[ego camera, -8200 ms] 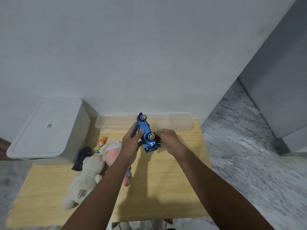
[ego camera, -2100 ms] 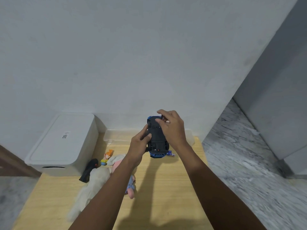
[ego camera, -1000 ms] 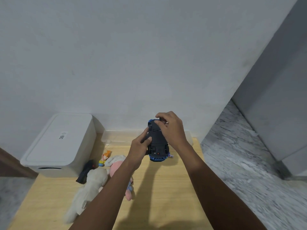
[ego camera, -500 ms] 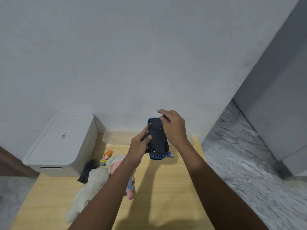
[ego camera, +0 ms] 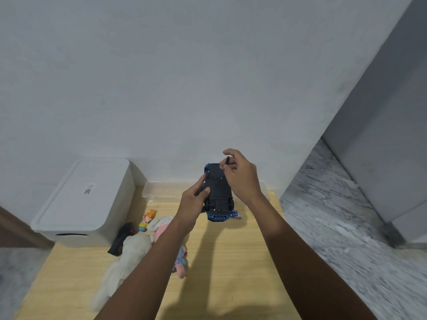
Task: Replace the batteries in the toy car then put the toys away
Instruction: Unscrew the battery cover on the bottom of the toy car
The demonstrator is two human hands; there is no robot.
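Observation:
I hold the blue toy car above the wooden table, flipped so its black underside faces me. My left hand grips its left side, thumb on the chassis. My right hand hovers at the car's far end and pinches a small black piece between thumb and fingers. Small purple-and-white batteries lie on the table just under the car's near end.
A white lidded storage box stands at the table's back left, a clear plastic container against the wall. A black remote, a small figurine, a white plush and a pink plush lie left of my arm.
My right hand has lifted off the car's underside and now pinches a small black piece above it. The left hand keeps the car upside down; earlier the car was on its side.

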